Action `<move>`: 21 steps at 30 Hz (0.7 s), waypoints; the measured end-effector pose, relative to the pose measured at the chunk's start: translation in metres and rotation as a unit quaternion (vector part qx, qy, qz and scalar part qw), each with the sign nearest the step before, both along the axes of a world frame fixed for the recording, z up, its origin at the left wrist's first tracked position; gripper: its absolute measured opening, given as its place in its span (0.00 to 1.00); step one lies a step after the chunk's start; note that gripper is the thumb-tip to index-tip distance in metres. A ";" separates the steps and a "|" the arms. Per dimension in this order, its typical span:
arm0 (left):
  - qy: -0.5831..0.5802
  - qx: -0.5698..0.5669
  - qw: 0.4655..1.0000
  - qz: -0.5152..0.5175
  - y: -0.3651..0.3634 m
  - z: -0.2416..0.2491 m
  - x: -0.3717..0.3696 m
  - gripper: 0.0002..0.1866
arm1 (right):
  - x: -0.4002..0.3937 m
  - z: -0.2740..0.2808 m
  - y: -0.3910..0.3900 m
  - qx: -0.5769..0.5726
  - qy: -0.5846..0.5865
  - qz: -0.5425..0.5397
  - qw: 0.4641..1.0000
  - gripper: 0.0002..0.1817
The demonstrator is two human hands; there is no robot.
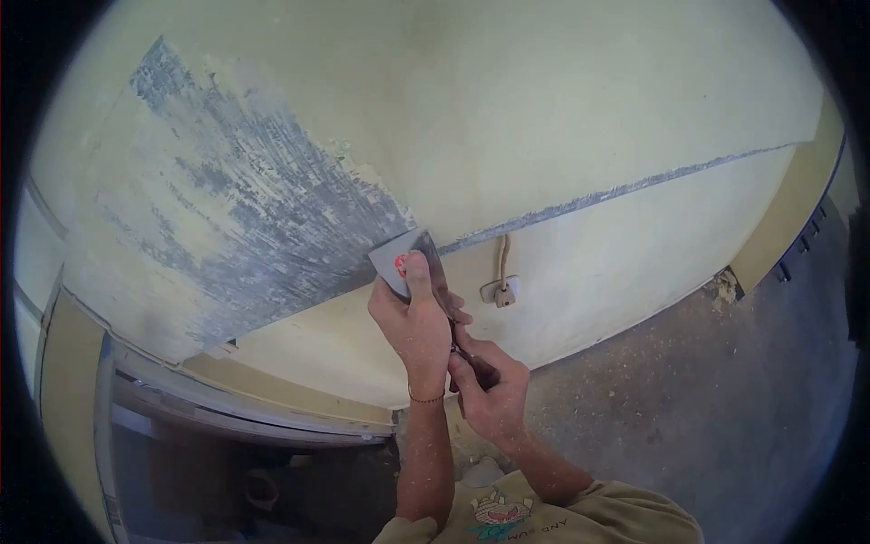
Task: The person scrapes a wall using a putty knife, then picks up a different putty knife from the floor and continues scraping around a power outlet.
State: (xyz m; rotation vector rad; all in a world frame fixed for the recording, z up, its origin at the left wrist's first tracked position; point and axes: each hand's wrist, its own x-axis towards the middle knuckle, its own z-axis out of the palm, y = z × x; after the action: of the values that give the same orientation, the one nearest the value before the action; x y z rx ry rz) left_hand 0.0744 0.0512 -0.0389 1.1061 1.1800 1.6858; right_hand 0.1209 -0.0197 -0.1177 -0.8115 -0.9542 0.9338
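A wide metal scraper [388, 256] with a red mark on its blade meets the wall near the lower edge of a roughened grey patch [290, 190]. My left hand [412, 322], with a thin bracelet at the wrist, presses its thumb on the blade, fingers curled behind it. Lower and to the right, my right hand [494, 385] is wrapped round the dark handle, which is mostly hidden by the fingers. Around the patch the wall keeps its pale coating [507, 109], and streaks of it are left within the grey.
A socket [502, 292] with a cable is on the lower wall, right of my hands. A narrow grey strip [616, 192] runs rightward along the wall. Flakes litter the floor [652, 408]. A doorway frame [77, 390] stands at the lower left.
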 end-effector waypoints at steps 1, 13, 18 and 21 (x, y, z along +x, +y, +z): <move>0.003 0.001 1.000 0.011 0.002 0.002 0.001 0.17 | 0.000 0.001 0.003 0.003 -0.002 -0.001 1.000 0.14; 0.028 0.076 0.996 0.029 0.003 0.052 0.003 0.15 | -0.002 0.044 0.012 0.067 0.015 -0.015 0.998 0.17; 0.012 0.011 1.000 0.027 -0.003 0.006 0.004 0.16 | -0.001 0.008 -0.003 0.016 0.040 -0.005 0.999 0.16; -0.008 -0.005 1.000 0.010 -0.004 0.002 0.001 0.16 | -0.001 0.006 -0.006 0.004 0.026 -0.002 1.000 0.17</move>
State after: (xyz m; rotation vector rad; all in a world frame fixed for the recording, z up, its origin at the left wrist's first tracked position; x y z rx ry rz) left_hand 0.0758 0.0473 -0.0369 1.0762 1.1913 1.6996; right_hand 0.1201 -0.0258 -0.1119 -0.7790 -0.9105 0.9427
